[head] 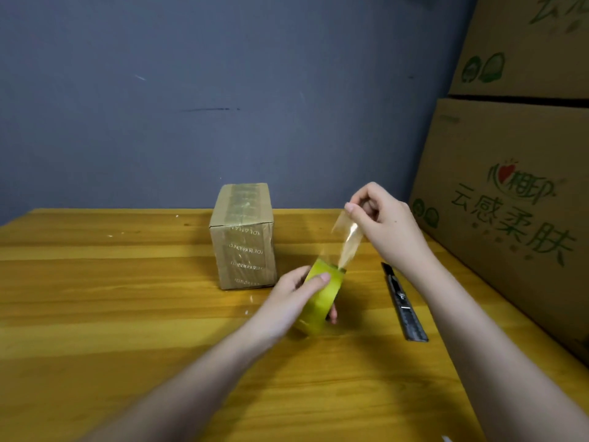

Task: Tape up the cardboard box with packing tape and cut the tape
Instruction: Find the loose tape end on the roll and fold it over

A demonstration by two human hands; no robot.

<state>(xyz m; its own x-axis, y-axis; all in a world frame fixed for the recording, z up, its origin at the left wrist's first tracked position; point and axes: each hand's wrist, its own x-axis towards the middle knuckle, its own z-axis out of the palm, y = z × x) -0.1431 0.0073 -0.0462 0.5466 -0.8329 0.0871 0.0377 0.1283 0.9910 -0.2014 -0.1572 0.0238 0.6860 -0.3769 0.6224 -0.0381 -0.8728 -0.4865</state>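
Left hand grips tape roll; box probably just clear.

Light was dim and even, with soft sheen streaking the wooden table and faint shadows under the forearms; wide-angle distortion bowed the edges, and the whole frame looked slightly soft
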